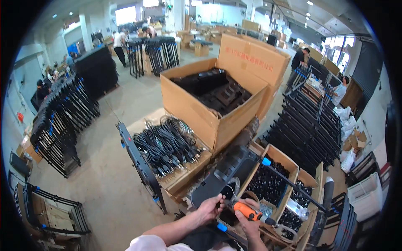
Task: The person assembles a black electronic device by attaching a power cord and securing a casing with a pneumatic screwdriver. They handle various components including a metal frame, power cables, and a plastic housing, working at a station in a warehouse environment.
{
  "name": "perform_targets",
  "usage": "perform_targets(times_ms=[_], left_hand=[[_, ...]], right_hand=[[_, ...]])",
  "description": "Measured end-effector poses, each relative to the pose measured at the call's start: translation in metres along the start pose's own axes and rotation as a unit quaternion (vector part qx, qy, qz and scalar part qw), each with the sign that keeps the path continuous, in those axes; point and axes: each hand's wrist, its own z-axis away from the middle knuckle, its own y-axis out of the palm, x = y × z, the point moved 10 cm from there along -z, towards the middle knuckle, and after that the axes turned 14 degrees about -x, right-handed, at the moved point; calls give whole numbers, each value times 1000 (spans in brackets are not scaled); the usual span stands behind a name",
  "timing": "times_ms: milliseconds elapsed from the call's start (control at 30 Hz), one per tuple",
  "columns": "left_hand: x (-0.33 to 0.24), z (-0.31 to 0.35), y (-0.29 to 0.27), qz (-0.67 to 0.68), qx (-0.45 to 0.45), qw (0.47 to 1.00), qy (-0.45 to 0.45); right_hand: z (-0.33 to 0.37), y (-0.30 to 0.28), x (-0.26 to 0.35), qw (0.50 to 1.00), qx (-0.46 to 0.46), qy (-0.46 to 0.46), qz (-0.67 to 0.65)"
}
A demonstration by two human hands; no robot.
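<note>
My right hand is wrapped round an orange and black power screwdriver, which lies nearly level with its tip toward my left hand. The fingers of my left hand are pinched together just in front of that tip; what they hold is too small to make out. Right beyond them lies a long black plastic housing. A black metal tube frame with blue end pieces reaches from the housing over the parts boxes. Part of the frame near my body is hidden by my hands.
Small black parts fill a cardboard box on the right. Coiled black cables lie on cardboard beyond my left hand. Behind stands a large carton of black plastic parts. Stacked black frames stand farther right, with people working beyond.
</note>
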Motion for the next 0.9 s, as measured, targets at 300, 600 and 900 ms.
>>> perform_targets(times_ms=[300, 600, 900], left_hand=[[-28, -20, 17, -8, 1, 998, -66], [-69, -48, 32, 81, 15, 996, -43], [-76, -76, 16, -20, -60, 997, 32]], right_hand=[[-42, 36, -10, 995, -10, 8, 98], [-98, 84, -17, 986, -5, 35, 165], [-159, 117, -43, 987, -11, 32, 154]])
